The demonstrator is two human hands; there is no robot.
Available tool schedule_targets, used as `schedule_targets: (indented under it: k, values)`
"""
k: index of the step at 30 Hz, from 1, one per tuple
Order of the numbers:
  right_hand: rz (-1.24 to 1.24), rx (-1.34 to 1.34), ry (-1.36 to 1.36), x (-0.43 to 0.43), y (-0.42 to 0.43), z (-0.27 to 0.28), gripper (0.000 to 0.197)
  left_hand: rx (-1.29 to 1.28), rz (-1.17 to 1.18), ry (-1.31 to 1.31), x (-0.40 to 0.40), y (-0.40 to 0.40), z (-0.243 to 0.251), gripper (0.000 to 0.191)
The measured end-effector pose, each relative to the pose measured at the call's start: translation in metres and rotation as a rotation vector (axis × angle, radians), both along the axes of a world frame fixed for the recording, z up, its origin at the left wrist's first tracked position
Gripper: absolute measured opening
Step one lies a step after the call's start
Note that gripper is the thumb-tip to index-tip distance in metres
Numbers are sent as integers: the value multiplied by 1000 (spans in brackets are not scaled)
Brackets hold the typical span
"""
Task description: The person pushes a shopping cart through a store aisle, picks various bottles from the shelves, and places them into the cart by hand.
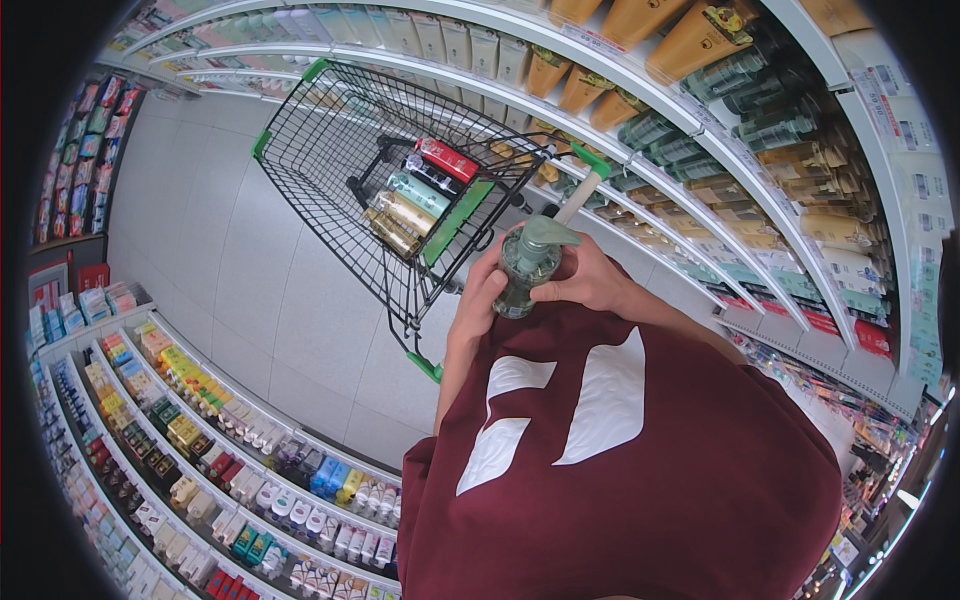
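A clear green pump bottle (pixel 531 262) with a pale green pump head is held upright before my chest. My left hand (pixel 480 289) grips its left side, and my right hand (pixel 589 277) grips its right side with the thumb across the front. Just beyond my hands stands a black wire shopping cart (pixel 330 112) with green corners. Inside it, near the handle end, lie a red package (pixel 448 159), a dark container (pixel 431 178), a light green bottle (pixel 418 195) and gold-coloured bottles (pixel 401 217).
Shelves (pixel 660 97) of tubes and pump bottles run along the upper right, close to the cart. Another shelf unit (pixel 247 480) with small bottles and boxes fills the lower left. Grey floor tiles (pixel 262 300) show between them. A rack of packets (pixel 86 157) stands at the far left.
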State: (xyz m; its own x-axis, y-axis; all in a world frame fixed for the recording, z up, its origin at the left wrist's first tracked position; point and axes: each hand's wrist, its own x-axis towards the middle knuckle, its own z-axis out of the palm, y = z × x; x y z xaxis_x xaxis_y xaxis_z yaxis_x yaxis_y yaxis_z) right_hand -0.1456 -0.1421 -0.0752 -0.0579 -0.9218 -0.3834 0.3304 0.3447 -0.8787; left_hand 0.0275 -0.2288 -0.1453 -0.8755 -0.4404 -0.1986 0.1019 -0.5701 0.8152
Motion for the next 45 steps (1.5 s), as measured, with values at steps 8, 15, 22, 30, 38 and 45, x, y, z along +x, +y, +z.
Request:
schedule_targets:
  k: [8,15,22,30,38,45]
  values:
    - [4,-3,8,1,0,2,69,16,15,16,2,3,-3,88]
    - [25,16,24,1,1,0,70,50,7,20,4,2,-2,86]
    - [13,-12,242,3,-3,11,73,34,54,17,6,5,-12,80]
    - [-59,-53,330,2,-10,20,75,-239,73,-193,10,1,-15,66]
    - [-7,-92,299,2,-11,18,77,-190,80,-210,3,7,-11,86]
    - [-59,-101,300,6,-10,17,69,-285,69,-244,1,6,-9,89]
